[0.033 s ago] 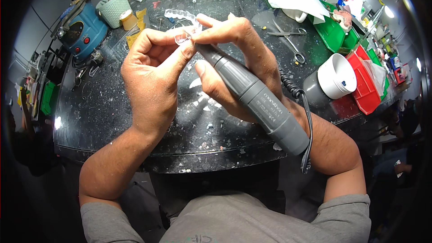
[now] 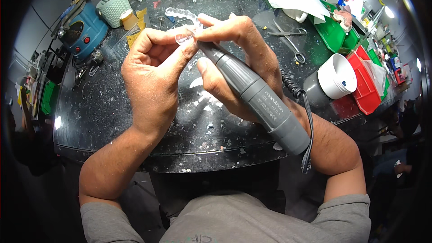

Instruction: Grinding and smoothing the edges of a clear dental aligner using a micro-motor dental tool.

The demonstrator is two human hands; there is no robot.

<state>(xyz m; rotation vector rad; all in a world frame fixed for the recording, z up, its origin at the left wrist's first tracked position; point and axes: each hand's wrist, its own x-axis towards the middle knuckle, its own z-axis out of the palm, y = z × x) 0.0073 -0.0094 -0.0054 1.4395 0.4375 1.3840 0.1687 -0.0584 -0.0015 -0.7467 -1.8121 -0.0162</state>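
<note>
At the upper centre of the frame, the fingers of our left hand (image 2: pixel 153 72) pinch a clear dental aligner (image 2: pixel 182 13) while our right hand's (image 2: pixel 261 56) grip a grey rotary handpiece (image 2: pixel 256 93), apparently at edge-trimming, where the next move calls for light, steady contact.

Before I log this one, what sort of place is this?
Likely a dental workshop, judging by the clear tooth-shaped tray, the grey corded handpiece and what looks like a pink dental model beside a green bin.
</note>
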